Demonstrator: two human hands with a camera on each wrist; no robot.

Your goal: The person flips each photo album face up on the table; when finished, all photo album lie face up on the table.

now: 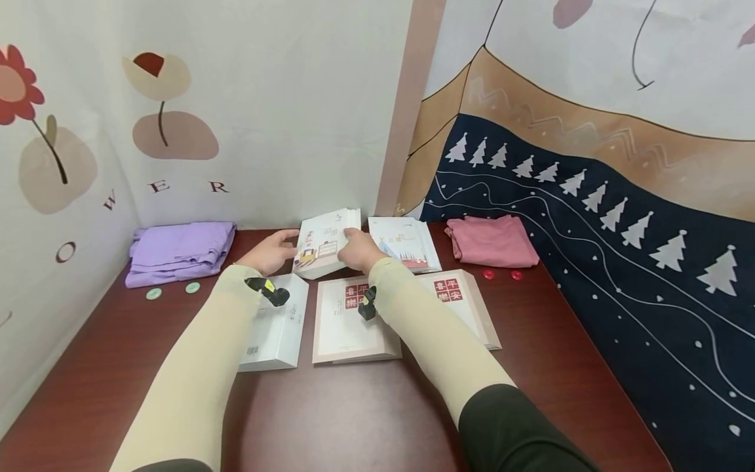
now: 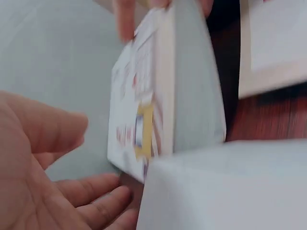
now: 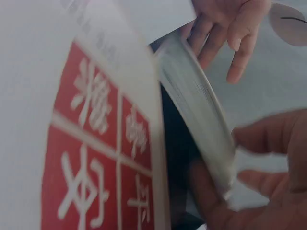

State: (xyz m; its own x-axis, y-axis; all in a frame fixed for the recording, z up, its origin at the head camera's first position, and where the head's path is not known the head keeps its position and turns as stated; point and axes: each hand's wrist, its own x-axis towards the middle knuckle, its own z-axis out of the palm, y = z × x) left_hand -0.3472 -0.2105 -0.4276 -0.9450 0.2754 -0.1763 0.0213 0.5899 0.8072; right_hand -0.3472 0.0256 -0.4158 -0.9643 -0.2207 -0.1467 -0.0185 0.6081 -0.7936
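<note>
— So, where does the illustrated book (image 1: 323, 244) stand right now?

— At the far middle of the dark red table (image 1: 354, 419), tilted up off the surface, its cover facing the camera in the head view and its page block showing in both wrist views. The right hand (image 1: 361, 250) grips its right edge, fingers curled over the top and thumb beneath. The left hand (image 1: 272, 252) sits at the book's left edge with fingers loosely spread; the left wrist view is blurred, so I think it only touches or steadies, but I cannot say it grips.

— Which step would you call this?

— My reading: the lifting or standing-up of that book, with the right hand doing the carrying.

— And the next move?

— It calls for a firmer hold from the left side, and care to clear what lies close: a second illustrated book (image 1: 406, 242) just to the right, the white book (image 1: 277, 328) near the left forearm, and two red-stamped books (image 1: 354, 319) (image 1: 460, 301) flat in front.

— Anything further out?

— A folded purple cloth (image 1: 179, 251) with two green buttons (image 1: 154, 293) far left, a pink cloth (image 1: 492, 240) with two red buttons (image 1: 488, 274) far right.
</note>
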